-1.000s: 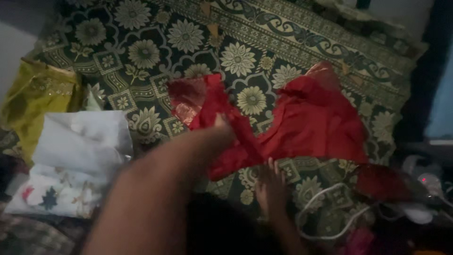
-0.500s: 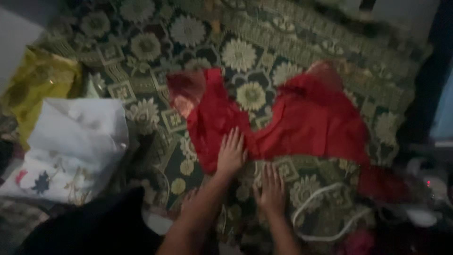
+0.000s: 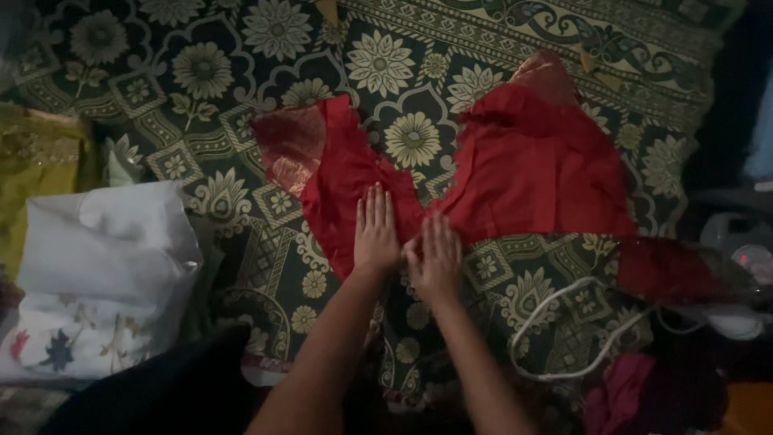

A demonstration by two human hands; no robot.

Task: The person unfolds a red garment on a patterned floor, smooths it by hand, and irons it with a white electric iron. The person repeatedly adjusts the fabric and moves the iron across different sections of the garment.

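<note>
Nearest the camera, the left hand (image 3: 375,229) lies flat with fingers straight and together, palm pressing the lower edge of the red, thin, silky cloth garment (image 3: 515,165), and the right hand (image 3: 435,256) lies flat just beside it, its fingertips on the same edge where the two red halves meet; neither hand is closed on anything. The garment lies spread beyond the hands on the dark green woven mat with cream flower pattern (image 3: 201,72), one half running up past the left hand, the broader half out beyond the right. It looks light, limp and a little slippery, likely to crease or slide, so it is best taken by pinching a hem or corner next to the palms. To the left of the left hand sits a white folded cloth bundle (image 3: 113,242). Compared with half a second earlier, the right hand has moved up beside the left, onto the red edge.
</note>
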